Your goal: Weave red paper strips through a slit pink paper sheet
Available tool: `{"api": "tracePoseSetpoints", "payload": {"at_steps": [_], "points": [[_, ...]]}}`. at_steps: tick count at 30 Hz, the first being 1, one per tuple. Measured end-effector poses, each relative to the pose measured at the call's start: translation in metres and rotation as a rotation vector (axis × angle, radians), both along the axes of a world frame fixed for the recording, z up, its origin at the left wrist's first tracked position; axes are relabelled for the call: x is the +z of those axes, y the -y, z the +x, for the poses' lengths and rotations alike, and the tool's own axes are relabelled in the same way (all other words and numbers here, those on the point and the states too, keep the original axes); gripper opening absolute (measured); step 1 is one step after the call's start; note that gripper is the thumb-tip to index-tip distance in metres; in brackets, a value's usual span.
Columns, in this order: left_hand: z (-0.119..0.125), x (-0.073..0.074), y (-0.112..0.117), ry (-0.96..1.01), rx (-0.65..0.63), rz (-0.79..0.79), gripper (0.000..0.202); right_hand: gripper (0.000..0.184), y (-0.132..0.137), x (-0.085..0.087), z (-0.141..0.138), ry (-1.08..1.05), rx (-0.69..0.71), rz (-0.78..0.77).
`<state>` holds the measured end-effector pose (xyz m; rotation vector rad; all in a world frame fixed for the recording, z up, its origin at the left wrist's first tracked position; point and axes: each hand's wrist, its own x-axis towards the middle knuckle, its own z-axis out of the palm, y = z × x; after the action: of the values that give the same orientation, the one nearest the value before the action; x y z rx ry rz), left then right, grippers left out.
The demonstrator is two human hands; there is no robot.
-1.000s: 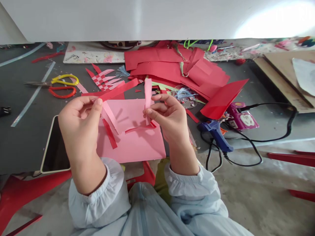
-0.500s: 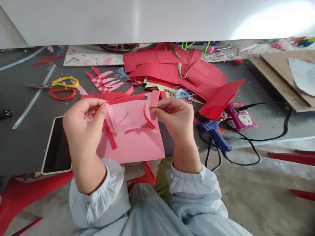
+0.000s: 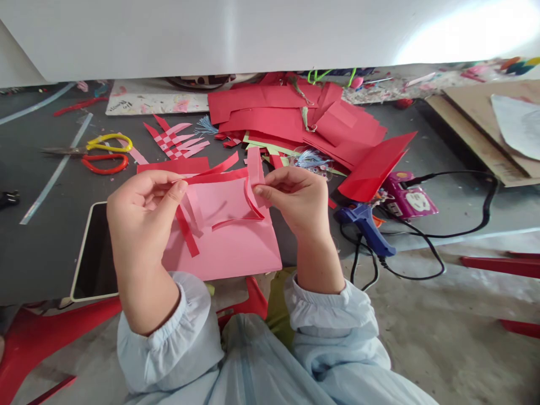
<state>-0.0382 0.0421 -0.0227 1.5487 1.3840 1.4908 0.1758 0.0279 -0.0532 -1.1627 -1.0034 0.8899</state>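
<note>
While pinching a long red strip [image 3: 217, 176] between thumb and forefinger of the left hand [image 3: 141, 219], left of center in the frame, also pinches an upright pink strip [image 3: 254, 160] between thumb and fingers of the right hand [image 3: 304, 205], right of center. Holds both grips closed on paper, well apart, over a pink sheet [image 3: 236, 256] on the gray table [image 3: 37, 253] at mid-frame. Has the long red strip running rightward from the left grip toward the upright pink strip. Near the left thumb, has a slanting pink strip [image 3: 194, 208] and a short red strip [image 3: 189, 239] pointing downward in the frame; just beside the right thumb, a curved red strip [image 3: 250, 198]. Cannot tell the exact joins among these strips.

Has scissors [image 3: 84, 151] lying at upper left, with yellow and red handles, and a phone [image 3: 95, 259] at lower left, partly behind the left forearm. Beyond the pink sheet, has a woven red-and-pink piece [image 3: 172, 140] and, at upper center, a pile of red paper [image 3: 270, 115]. Toward the right, has a blue glue gun [image 3: 367, 225] near a purple box [image 3: 409, 199].
</note>
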Motion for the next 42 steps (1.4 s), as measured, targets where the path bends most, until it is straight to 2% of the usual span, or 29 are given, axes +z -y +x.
{"api": "tracePoseSetpoints", "payload": {"at_steps": [6,13,25,38,42], "points": [[-0.001,0.0,-0.001,0.02,-0.031,-0.028,0.008,0.023,-0.002,-0.002,0.004,0.025,-0.008,0.023],[-0.003,-0.001,-0.001,0.07,-0.056,-0.06,0.011,0.038,-0.003,0.0,0.008,-0.049,0.029,0.039],[-0.002,0.003,0.0,0.071,-0.042,-0.096,0.01,0.039,-0.001,0.004,0.005,-0.058,0.11,0.044],[0.007,0.004,0.0,0.103,-0.038,-0.127,0.009,0.043,0.0,-0.003,-0.016,-0.111,0.349,-0.087],[0.011,0.005,0.001,0.127,-0.074,-0.15,0.01,0.044,-0.002,-0.007,-0.022,-0.09,0.412,-0.089]]}}
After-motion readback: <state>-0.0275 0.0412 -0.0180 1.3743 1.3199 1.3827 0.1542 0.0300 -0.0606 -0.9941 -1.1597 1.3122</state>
